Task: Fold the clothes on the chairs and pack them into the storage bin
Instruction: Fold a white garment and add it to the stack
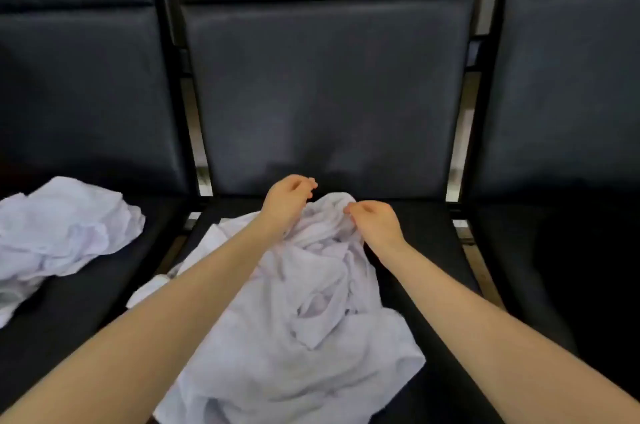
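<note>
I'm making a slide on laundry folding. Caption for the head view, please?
Both hands, left and right, reach the far edge of a crumpled white garment on the middle chair seat.

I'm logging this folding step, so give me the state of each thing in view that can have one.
White garment on the middle chair: crumpled, unfolded, far edge gathered up at both hands.
White garment on the left chair: crumpled, unfolded, untouched.
Left hand: fingers curled at the cloth's far edge; grip unclear.
Right hand: fingers curled, pinching the cloth's far edge.
Storage bin: not in view.
</note>
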Motion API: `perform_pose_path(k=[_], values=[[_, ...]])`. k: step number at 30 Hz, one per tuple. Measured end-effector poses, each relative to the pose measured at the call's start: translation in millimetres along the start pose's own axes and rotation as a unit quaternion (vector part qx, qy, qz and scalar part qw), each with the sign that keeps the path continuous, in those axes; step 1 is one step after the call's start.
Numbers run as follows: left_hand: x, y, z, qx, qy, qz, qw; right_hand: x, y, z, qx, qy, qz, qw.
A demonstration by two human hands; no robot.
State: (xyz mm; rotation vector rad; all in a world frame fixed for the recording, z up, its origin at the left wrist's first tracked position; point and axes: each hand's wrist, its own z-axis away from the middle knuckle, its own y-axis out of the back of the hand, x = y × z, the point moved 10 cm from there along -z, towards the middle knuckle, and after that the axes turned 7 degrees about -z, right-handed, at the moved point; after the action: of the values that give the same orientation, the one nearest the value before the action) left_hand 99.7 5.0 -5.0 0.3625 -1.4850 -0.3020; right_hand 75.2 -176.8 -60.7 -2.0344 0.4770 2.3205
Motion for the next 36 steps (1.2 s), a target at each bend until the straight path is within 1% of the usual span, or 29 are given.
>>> perform_pose_path(k=[1,3,4,7,9,11,14,16,18,20,21,23,24,25,26,28,29,31,33,34,36], values=[[2.3,-4.3,-0.1,0.001,-0.024,-0.007,1.0,-1.7,-3.7,0.8,-0.005,0.031,0.015,0.999],[-1.6,-9.4,-2.0,-0.003,-0.049,-0.016,0.999,-3.5,-0.2,0.5,0.014,0.087,0.043,0.995],[-5.2,-11.7,-3.0,-0.006,-0.062,-0.013,0.998,-4.8,1.0,1.5,0.016,0.105,0.048,0.993],[-14.6,-11.7,4.4,-0.018,-0.098,-0.056,0.993,-7.8,2.2,8.8,-0.001,0.155,0.054,0.986],[-14.0,-7.4,11.0,-0.01,-0.118,-0.06,0.991,-6.9,-0.1,10.9,-0.027,0.151,0.043,0.987],[-12.6,-4.5,14.8,-0.014,-0.115,-0.051,0.992,-6.8,-5.0,15.2,-0.06,0.144,0.03,0.987],[-10.7,-2.8,25.1,-0.02,-0.123,-0.05,0.991,-3.7,-9.0,27.9,-0.096,0.147,0.047,0.983],[-7.0,-1.2,36.8,-0.02,-0.139,-0.087,0.986,-1.8,-5.9,36.8,-0.103,0.142,0.037,0.984],[-6.3,-2.1,49.7,-0.039,-0.156,-0.124,0.979,-1.0,-1.5,47.5,-0.11,0.136,0.02,0.984],[-11.3,-6.1,63.7,-0.08,-0.162,-0.177,0.967,0.7,1.4,59.1,-0.124,0.126,0.018,0.984],[-14.4,-8.3,69.9,-0.094,-0.169,-0.234,0.953,2.8,2.7,63.9,-0.128,0.117,0.022,0.985],[-20.4,-11.3,85.7,-0.103,-0.196,-0.379,0.898,4.7,8.1,76.1,-0.12,0.095,0.039,0.987],[-22.6,-12.8,91.3,-0.106,-0.203,-0.414,0.881,7.6,11.0,80.4,-0.113,0.083,0.041,0.989],[-23.2,-12.8,96.4,-0.106,-0.199,-0.413,0.883,10.7,14.0,85.4,-0.106,0.067,0.038,0.991],[-20.8,-10.1,102.7,-0.107,-0.184,-0.373,0.903,12.4,16.8,92.8,-0.1,0.049,0.034,0.993],[-10.3,4.7,114.5,-0.083,-0.122,-0.213,0.966,13.0,21.0,111.1,-0.089,0.018,0.018,0.996],[-3.4,14.6,120.2,-0.057,-0.097,-0.135,0.984,12.8,22.6,119.4,-0.083,0.008,0.01,0.996],[10.6,33.0,132.3,-0.001,-0.08,-0.019,0.997,12.0,27.3,136.0,-0.059,0.004,0.0,0.998],[25.2,48.5,149.3,0.025,-0.088,0.062,0.994,9.0,30.6,156.9,-0.041,0.019,0.001,0.999],[30.3,54.3,155.1,0.035,-0.092,0.088,0.991,8.6,29.3,163.7,-0.048,0.029,0.011,0.998],[32.9,64.7,168.3,0.057,-0.089,0.129,0.986,9.8,19.3,179.4,-0.105,0.037,0.057,0.992]])
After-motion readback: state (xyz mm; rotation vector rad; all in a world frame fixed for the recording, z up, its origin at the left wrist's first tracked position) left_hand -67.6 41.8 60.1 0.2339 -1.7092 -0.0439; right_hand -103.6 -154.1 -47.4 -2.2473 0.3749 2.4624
